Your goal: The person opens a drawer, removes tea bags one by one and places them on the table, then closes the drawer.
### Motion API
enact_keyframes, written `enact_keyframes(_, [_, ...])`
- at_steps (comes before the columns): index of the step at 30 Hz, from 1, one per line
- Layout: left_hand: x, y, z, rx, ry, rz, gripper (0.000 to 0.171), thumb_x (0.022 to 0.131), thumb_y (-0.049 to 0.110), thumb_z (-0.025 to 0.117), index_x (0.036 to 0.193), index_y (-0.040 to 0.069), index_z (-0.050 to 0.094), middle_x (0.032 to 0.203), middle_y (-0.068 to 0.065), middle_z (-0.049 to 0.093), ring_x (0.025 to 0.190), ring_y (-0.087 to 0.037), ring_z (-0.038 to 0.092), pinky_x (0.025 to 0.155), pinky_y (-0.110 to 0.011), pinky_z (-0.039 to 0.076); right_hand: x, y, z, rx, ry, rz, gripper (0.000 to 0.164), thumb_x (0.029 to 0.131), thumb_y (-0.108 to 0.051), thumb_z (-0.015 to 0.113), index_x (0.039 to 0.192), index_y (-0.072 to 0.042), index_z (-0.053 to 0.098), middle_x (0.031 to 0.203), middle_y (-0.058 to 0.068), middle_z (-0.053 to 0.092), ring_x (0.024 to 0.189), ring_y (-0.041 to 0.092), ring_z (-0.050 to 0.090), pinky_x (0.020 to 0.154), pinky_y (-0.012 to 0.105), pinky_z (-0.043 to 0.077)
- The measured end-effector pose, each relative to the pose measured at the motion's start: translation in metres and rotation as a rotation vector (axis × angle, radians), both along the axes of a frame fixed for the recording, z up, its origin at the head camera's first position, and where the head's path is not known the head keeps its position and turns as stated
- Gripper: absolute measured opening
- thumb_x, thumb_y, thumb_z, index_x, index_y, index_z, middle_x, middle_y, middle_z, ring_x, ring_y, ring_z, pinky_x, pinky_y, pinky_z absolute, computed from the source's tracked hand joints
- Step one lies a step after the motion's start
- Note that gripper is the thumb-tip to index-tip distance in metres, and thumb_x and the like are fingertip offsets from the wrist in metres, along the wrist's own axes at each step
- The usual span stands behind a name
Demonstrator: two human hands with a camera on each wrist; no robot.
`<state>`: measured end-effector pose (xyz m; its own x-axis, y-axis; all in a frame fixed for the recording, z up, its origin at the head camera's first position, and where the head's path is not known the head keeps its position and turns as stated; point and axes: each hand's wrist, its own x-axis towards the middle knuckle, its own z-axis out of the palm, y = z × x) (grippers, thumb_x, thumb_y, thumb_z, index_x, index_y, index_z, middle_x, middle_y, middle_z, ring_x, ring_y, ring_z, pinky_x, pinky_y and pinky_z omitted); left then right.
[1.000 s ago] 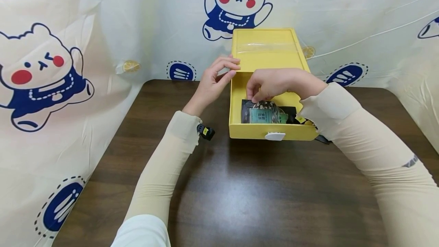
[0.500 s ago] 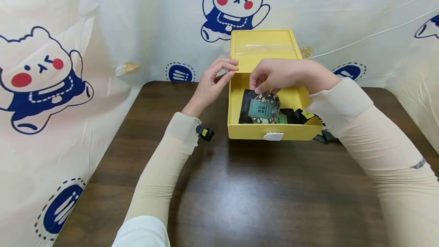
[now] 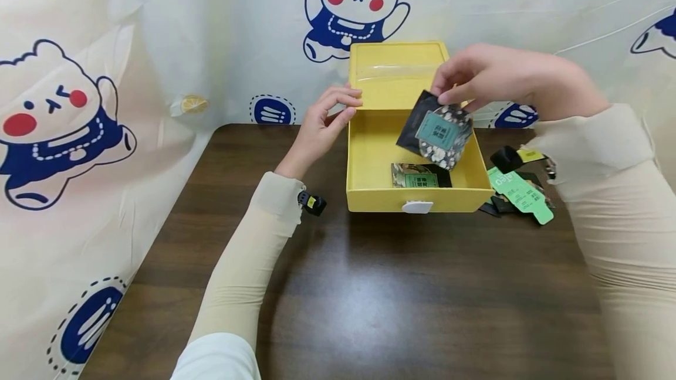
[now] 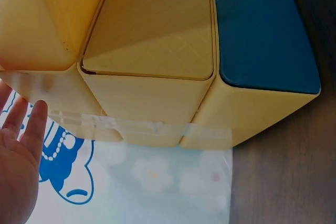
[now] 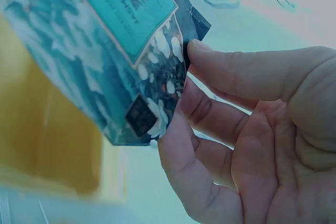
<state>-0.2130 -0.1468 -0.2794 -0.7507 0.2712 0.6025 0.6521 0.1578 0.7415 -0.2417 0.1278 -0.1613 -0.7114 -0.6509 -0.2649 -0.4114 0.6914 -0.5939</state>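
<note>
My right hand (image 3: 502, 78) pinches a black and teal jasmine tea sachet (image 3: 440, 133) by its edge. The sachet hangs tilted above the pulled-out yellow drawer (image 3: 364, 151). In the right wrist view thumb and fingers hold the printed sachet (image 5: 121, 40) at its side. A second tea sachet (image 3: 422, 177) with a green label lies in the drawer, near its front wall. With fingers extended, my left hand (image 3: 322, 128) rests against the left edge of the yellow cabinet (image 3: 398, 90). In the left wrist view that hand (image 4: 21, 156) is beside the cabinet's side.
A green card (image 3: 520, 192) and dark sachets lie on the brown table (image 3: 369, 292), right of the drawer. The left wrist view shows more fronts of the cabinet, including a blue one (image 4: 268, 35). A printed curtain (image 3: 237, 28) hangs behind the table.
My right hand has lifted the jasmine tea sachet up out of the drawer and towards the right. The other sachet and the green card are now uncovered. My left hand stays at the cabinet.
</note>
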Motion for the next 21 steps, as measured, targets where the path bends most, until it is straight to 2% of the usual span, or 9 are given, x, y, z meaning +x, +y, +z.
enact_keyframes(6, [0.0,0.0,0.0,0.004,-0.003,0.004,0.015,0.092,-0.002,0.05,0.102,-0.01,0.058,0.121,-0.022,0.05,0.126,-0.019,0.034,0.094,-0.037,0.044,-0.009,0.047,-0.007,-0.07,-0.012,-0.126,0.021,0.096,-0.016,0.049,0.109,-0.001,0.054,0.099,0.008,0.062,0.086,0.024,0.058,0.073,0.026,0.053])
enact_keyframes(13, [0.0,0.0,0.0,0.006,0.005,0.0,0.015,0.092,-0.002,0.05,0.102,-0.01,0.058,0.121,-0.023,0.05,0.125,-0.02,0.035,0.094,-0.036,0.045,-0.016,0.091,-0.027,-0.102,0.002,-0.246,0.02,0.095,-0.017,0.05,0.109,-0.003,0.056,0.094,0.001,0.06,0.079,0.02,0.057,0.067,0.023,0.053])
enact_keyframes(17, [-0.001,0.001,0.0,0.006,0.01,-0.002,0.015,0.091,-0.003,0.05,0.102,-0.01,0.058,0.121,-0.024,0.05,0.125,-0.02,0.035,0.094,-0.036,0.044,-0.024,0.116,-0.047,-0.169,-0.072,-0.314,0.015,0.095,-0.015,0.051,0.105,-0.006,0.058,0.089,-0.001,0.061,0.079,0.017,0.057,0.067,0.024,0.053])
enact_keyframes(21, [-0.001,0.001,-0.001,0.012,0.013,-0.001,0.015,0.091,-0.003,0.05,0.101,-0.01,0.058,0.12,-0.024,0.05,0.126,-0.02,0.034,0.093,-0.036,0.045,-0.036,0.138,-0.073,-0.246,-0.204,-0.394,0.01,0.095,-0.015,0.051,0.1,-0.015,0.06,0.085,-0.005,0.06,0.079,0.014,0.056,0.067,0.026,0.053])
